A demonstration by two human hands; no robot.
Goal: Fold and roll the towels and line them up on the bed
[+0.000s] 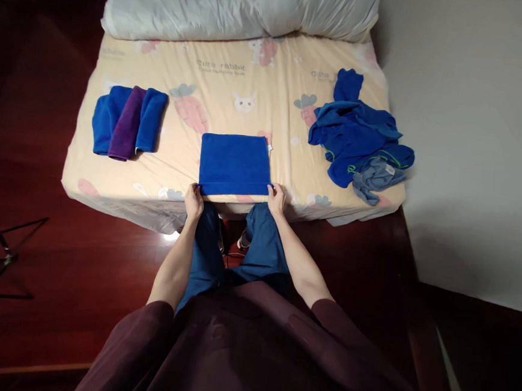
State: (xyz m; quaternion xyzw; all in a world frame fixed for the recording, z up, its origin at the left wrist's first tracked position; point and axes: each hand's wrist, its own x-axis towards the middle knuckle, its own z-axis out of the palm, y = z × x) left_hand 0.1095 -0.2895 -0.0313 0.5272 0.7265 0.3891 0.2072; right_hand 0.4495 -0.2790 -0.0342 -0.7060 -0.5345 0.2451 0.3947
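A blue towel [234, 163], folded into a flat rectangle, lies at the near edge of the bed [232, 97]. My left hand [193, 201] pinches its near left corner. The near right corner is pinched by my right hand [277, 199]. Both hands are closed on the cloth's front edge.
Three folded towels [127, 121], two blue and one purple, lie side by side at the bed's left. A loose heap of blue and grey cloths [360, 137] sits at the right edge. A white pillow [239, 7] spans the far end. Dark wooden floor surrounds the bed.
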